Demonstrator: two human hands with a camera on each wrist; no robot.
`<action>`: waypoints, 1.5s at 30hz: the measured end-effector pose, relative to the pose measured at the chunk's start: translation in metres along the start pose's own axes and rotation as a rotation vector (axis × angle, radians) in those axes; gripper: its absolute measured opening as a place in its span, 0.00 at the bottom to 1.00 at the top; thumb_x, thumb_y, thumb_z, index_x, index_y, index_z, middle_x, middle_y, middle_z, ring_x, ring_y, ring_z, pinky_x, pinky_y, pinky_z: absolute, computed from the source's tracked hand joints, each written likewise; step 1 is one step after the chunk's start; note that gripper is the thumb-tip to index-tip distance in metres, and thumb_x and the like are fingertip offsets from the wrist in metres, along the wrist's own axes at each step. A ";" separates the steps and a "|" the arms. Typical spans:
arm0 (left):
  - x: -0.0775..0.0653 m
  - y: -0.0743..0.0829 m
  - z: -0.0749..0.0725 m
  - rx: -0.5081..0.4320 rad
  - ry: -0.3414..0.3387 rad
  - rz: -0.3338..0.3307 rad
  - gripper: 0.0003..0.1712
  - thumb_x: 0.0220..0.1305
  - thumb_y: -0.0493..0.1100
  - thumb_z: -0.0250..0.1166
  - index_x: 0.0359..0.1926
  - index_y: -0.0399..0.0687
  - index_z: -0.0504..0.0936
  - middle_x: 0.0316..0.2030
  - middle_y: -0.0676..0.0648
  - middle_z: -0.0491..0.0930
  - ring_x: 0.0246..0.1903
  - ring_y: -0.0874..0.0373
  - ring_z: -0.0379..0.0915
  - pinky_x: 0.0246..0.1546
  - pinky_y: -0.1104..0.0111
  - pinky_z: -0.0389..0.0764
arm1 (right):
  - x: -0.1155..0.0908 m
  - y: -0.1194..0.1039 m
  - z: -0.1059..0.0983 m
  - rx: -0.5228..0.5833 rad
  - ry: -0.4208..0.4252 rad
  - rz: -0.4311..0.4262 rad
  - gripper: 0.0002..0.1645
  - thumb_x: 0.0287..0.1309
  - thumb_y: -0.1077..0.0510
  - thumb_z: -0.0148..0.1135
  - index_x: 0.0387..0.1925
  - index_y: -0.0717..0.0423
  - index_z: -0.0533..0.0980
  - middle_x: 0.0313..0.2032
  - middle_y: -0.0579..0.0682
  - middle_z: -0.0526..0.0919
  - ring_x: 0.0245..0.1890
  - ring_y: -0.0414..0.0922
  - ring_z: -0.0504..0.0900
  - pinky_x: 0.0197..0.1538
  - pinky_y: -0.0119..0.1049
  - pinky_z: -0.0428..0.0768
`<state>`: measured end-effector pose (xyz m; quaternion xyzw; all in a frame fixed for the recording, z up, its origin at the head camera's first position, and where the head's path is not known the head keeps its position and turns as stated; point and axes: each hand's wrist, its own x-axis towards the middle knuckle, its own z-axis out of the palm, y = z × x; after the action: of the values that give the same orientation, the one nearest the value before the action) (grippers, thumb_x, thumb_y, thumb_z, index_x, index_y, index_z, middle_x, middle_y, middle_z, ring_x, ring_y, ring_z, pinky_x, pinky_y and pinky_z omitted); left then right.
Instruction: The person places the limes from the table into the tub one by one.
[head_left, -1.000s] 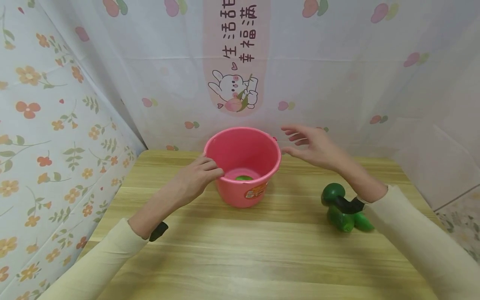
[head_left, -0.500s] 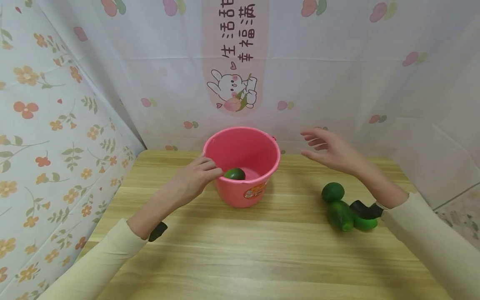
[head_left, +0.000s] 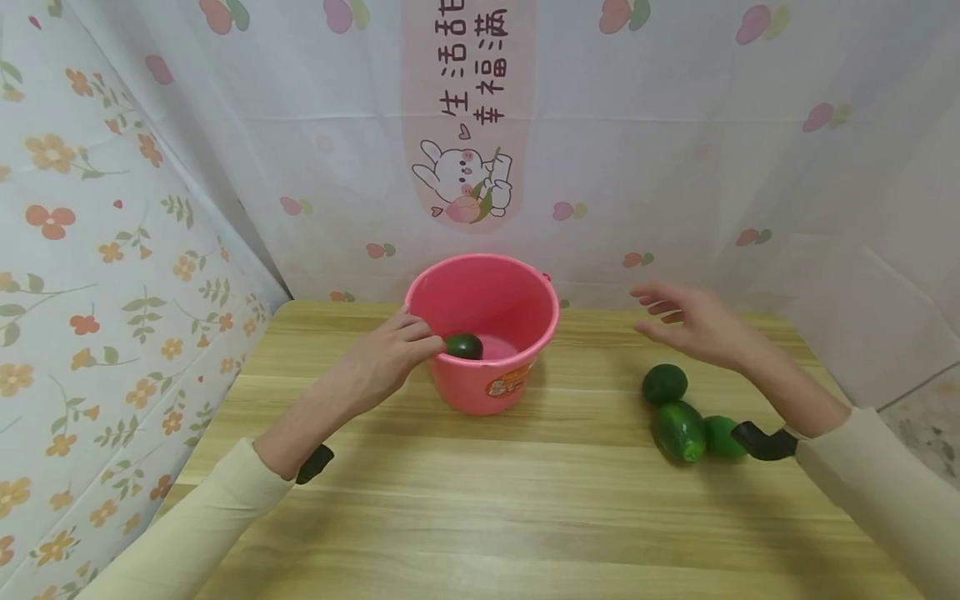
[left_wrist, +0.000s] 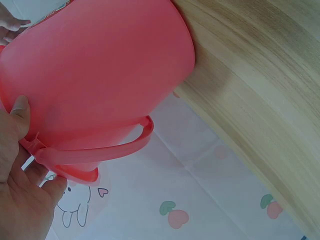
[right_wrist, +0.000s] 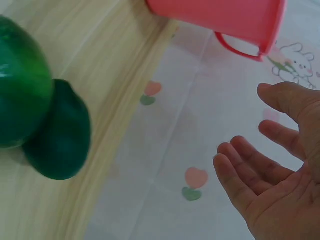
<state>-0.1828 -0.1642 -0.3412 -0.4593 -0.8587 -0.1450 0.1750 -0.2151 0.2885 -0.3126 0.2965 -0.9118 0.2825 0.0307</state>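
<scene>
A pink plastic bucket (head_left: 480,392) stands upright at the back middle of the table. My left hand (head_left: 390,358) grips its rim on the left side; in the left wrist view the thumb (left_wrist: 21,112) lies against the outer wall, close to the bucket's handle (left_wrist: 100,154). Inside the bucket, low and near that hand, lies a dark green fruit (head_left: 465,346), partly hidden by the rim. To the right, my right hand (head_left: 697,325) hovers with nothing in it, fingers apart and relaxed. Nearest below it is a dark green, avocado-like fruit (head_left: 665,384).
Touching that fruit is a longer, papaya-like green fruit (head_left: 678,431), and beside it a lighter green fruit (head_left: 723,437) is partly covered by a black wrist strap (head_left: 765,442). A patterned curtain (head_left: 675,167) hangs behind the wooden table (head_left: 480,500), another at left.
My right hand has moved right and lower, away from the bucket toward the fruits. The fruit inside the bucket has shifted left. My left hand stays on the rim.
</scene>
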 end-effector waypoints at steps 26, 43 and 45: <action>0.000 0.000 -0.001 0.017 -0.017 -0.008 0.16 0.59 0.27 0.72 0.43 0.50 0.82 0.42 0.50 0.80 0.47 0.53 0.72 0.55 0.59 0.77 | -0.046 0.049 0.015 -0.075 -0.178 0.066 0.28 0.64 0.59 0.71 0.62 0.65 0.74 0.58 0.64 0.78 0.52 0.64 0.80 0.50 0.59 0.80; -0.001 0.000 0.000 0.022 -0.012 -0.010 0.17 0.57 0.27 0.73 0.43 0.50 0.83 0.41 0.50 0.80 0.48 0.52 0.74 0.67 0.50 0.65 | -0.043 0.065 0.027 -0.053 -0.333 0.071 0.31 0.63 0.55 0.72 0.62 0.65 0.74 0.59 0.65 0.77 0.54 0.67 0.77 0.50 0.60 0.80; 0.000 0.000 0.000 0.025 -0.012 -0.002 0.16 0.58 0.28 0.73 0.43 0.49 0.83 0.40 0.50 0.80 0.47 0.52 0.74 0.68 0.52 0.64 | -0.042 0.066 0.027 -0.040 -0.349 0.067 0.31 0.63 0.55 0.72 0.62 0.66 0.74 0.58 0.66 0.77 0.55 0.67 0.77 0.51 0.60 0.80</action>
<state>-0.1827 -0.1644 -0.3416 -0.4571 -0.8619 -0.1319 0.1755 -0.2145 0.3394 -0.3772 0.3098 -0.9180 0.2094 -0.1318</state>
